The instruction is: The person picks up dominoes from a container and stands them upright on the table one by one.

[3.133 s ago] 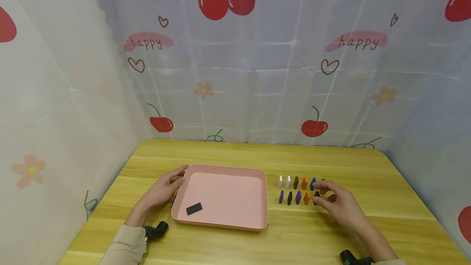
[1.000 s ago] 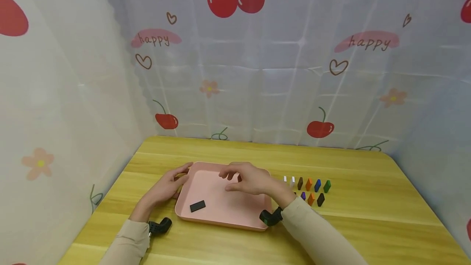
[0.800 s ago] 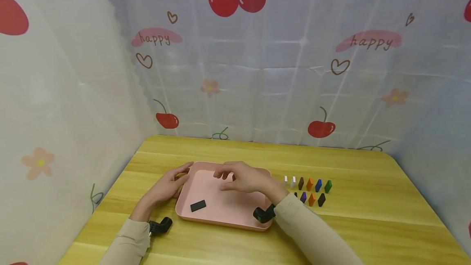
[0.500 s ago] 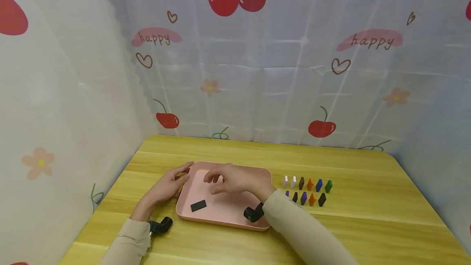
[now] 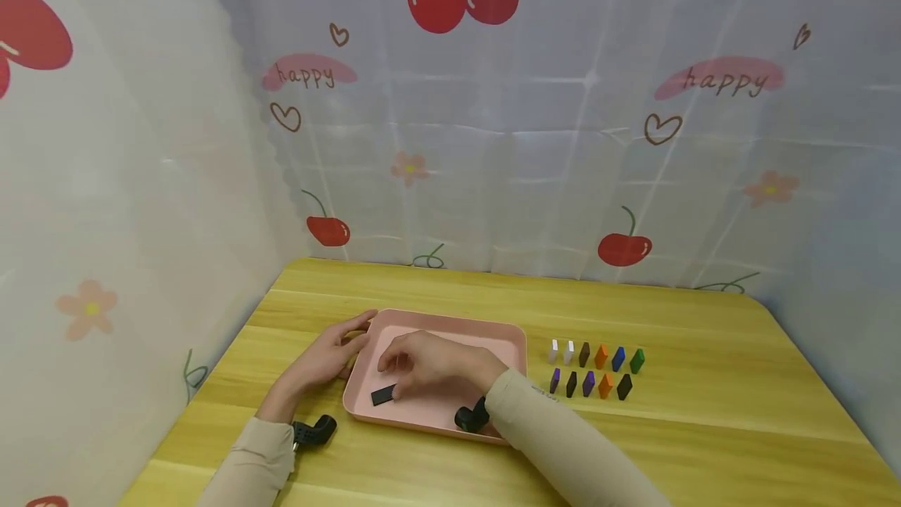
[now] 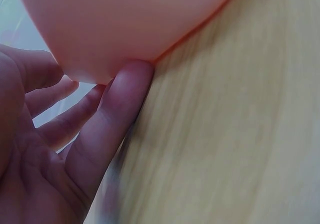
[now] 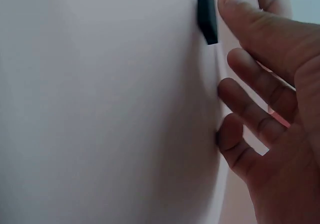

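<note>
A black domino (image 5: 382,395) lies flat in the front left part of a shallow pink tray (image 5: 517,346). Over it hovers my right hand (image 5: 432,358), fingers spread and loosely bent, holding nothing. In the right wrist view, its thumb (image 7: 240,14) comes close beside the domino (image 7: 206,17), with a thin gap showing between them. My left hand (image 5: 327,354) rests against the tray's left side. The left wrist view has its thumb (image 6: 125,94) touching the outer wall of the tray (image 6: 125,24), the other fingers reaching behind the corner.
Two rows of dominoes stand on edge right of the tray. White, brown, orange, blue (image 5: 619,359) and green (image 5: 637,361) ones form the back row; purple (image 5: 589,383), black and orange (image 5: 606,386) ones the front. A cherry-print curtain (image 5: 493,178) borders the wooden table (image 5: 704,413).
From beside the standing dominoes, my right hand has moved left across the tray and come down by the black domino. My left hand has stayed at the tray. The view has shifted slightly.
</note>
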The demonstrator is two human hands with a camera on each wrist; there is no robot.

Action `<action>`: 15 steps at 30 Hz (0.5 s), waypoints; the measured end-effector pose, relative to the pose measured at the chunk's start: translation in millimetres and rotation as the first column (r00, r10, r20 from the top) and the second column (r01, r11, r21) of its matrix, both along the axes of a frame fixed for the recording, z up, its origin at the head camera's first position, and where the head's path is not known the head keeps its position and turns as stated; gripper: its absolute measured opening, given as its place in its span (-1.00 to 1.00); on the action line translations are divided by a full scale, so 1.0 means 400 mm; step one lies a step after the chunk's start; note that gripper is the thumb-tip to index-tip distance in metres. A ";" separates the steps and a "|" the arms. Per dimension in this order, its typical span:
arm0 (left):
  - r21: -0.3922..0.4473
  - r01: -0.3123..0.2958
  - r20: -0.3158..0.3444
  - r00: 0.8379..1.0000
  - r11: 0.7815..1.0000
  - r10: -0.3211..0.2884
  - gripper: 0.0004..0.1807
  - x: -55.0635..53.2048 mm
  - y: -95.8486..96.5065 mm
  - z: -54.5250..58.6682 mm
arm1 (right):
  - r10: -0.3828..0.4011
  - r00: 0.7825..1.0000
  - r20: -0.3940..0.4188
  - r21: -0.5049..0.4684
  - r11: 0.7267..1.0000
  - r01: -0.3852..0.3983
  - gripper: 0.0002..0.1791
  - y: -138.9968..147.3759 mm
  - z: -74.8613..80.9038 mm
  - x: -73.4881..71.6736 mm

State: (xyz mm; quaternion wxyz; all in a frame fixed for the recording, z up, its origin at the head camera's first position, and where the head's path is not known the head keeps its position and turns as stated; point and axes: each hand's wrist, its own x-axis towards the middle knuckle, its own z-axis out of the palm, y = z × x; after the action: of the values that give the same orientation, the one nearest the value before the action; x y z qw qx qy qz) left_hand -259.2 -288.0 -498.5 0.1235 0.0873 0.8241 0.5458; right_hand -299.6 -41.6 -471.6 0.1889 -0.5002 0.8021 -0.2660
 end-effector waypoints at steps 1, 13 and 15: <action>-0.001 0.002 -0.001 1.000 1.000 -0.002 -0.44 -0.001 0.000 -0.001 | 0.009 1.000 -0.010 0.001 1.000 -0.009 -0.59 -0.002 -0.003 0.001; 0.000 0.009 -0.007 1.000 1.000 -0.009 -0.44 -0.003 0.000 0.000 | 0.094 0.990 -0.103 0.024 0.996 -0.092 -0.63 -0.026 -0.027 0.002; 0.003 0.010 -0.009 1.000 1.000 -0.010 -0.44 -0.003 -0.001 -0.003 | 0.110 0.986 -0.125 0.021 0.994 -0.108 -0.65 -0.027 -0.029 0.003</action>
State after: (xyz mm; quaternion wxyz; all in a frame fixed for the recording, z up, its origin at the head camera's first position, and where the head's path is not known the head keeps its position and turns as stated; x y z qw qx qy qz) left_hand -260.5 -288.3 -499.9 0.1225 0.0940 0.8235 0.5458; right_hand -298.5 -52.4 -483.2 0.1557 -0.5579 0.7856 -0.2175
